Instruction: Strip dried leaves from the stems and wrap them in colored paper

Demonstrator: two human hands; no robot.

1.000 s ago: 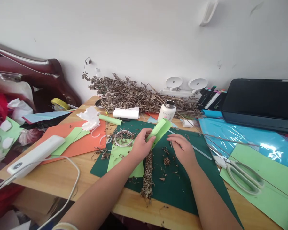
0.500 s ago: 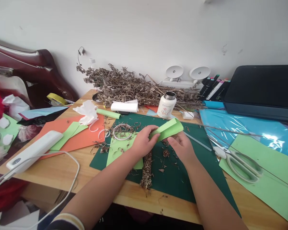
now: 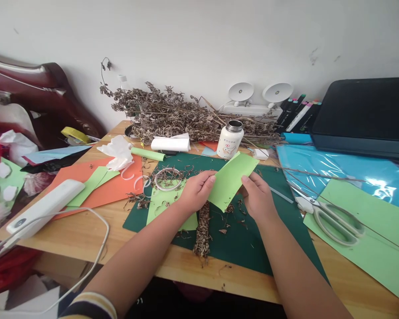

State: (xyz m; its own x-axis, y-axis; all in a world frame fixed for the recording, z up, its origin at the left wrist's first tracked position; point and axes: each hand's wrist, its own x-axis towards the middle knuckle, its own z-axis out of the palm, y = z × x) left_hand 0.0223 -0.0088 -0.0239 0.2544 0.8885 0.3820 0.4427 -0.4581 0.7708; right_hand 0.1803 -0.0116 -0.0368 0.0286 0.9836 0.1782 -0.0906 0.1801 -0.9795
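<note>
Both of my hands hold a light green paper strip (image 3: 231,179) flat above the dark green cutting mat (image 3: 245,248). My left hand (image 3: 195,191) pinches its left edge and my right hand (image 3: 257,195) pinches its right edge. Below the strip a bundle of dried flowers (image 3: 203,230) lies lengthwise on the mat, with dry crumbs scattered around it. A light green sheet (image 3: 162,206) lies beside my left hand.
A pile of dried branches (image 3: 179,117) lies along the wall, with a white bottle (image 3: 230,139), a paper roll (image 3: 171,144) and markers (image 3: 294,115). Scissors (image 3: 332,219) rest on green paper at right; a tape ring (image 3: 166,178), orange paper (image 3: 113,190) and a white corded device (image 3: 40,210) are at left.
The green strip was curled in my left hand alone; my right hand came up and took its other edge, and the strip is now spread out flat between both hands.
</note>
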